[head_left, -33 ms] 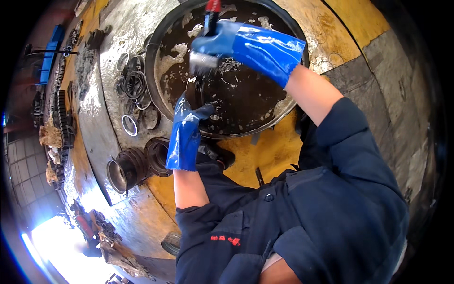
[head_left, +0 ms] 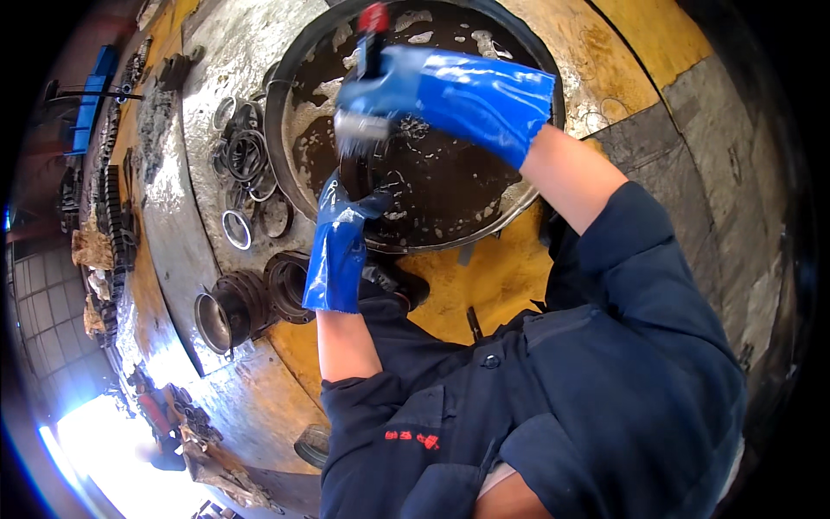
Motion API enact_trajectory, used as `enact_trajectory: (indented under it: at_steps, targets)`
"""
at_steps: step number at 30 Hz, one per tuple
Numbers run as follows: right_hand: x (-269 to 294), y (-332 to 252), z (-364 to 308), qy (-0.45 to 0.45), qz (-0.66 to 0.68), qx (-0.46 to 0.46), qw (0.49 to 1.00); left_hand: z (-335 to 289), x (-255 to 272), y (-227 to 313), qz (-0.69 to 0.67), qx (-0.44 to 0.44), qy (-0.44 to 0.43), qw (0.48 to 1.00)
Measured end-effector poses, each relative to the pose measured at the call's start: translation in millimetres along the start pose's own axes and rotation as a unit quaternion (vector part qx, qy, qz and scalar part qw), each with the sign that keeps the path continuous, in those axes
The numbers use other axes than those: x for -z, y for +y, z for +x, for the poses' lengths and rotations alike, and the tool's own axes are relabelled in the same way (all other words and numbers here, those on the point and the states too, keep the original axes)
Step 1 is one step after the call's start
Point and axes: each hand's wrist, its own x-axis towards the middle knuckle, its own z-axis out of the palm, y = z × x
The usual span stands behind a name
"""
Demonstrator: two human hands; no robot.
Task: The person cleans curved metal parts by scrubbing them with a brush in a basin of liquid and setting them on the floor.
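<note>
My right hand (head_left: 380,82), in a blue rubber glove, is closed round the dark handle of a brush (head_left: 363,128). The handle's red end points away from me, and the pale bristle end is smeared by motion. My left hand (head_left: 341,216), gloved the same way, grips the near-left edge of a dark round part (head_left: 367,169) in a wide black basin (head_left: 275,143). Its thumb lies over the part and the other fingers are mostly hidden. Dark liquid with patches of foam (head_left: 415,17) fills the basin. The bristles are just beyond my left hand, over the part.
Left of the basin lie several metal rings (head_left: 246,156), one of them shiny (head_left: 236,229). Dark cylindrical housings (head_left: 226,313) stand near my left forearm. A chain-like row of dark parts (head_left: 112,212) runs along the far left. Yellow and grey worn sheets (head_left: 484,285) cover the floor.
My right hand and the brush have shifted a little to the left and slightly nearer to me. My left hand stays in place on the part.
</note>
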Motion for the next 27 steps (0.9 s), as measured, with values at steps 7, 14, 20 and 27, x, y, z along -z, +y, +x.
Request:
enact_trajectory:
  at_steps: [7,14,20,27]
  targets:
    - [-9,-38,8,-0.089,-0.032,0.022,0.995,-8,1,2,-0.005,-0.038,0.009,0.999]
    - [0,63,66,0.014,0.010,-0.125,0.992,23,-1,-10,-0.096,0.131,0.065,0.985]
    - [-39,171,71,0.058,0.037,-0.177,0.982,29,-25,-5,-0.149,0.109,0.064,0.981]
    - [-26,92,-8,0.075,0.078,-0.087,0.990,22,-3,-5,-0.135,0.116,0.060,0.982]
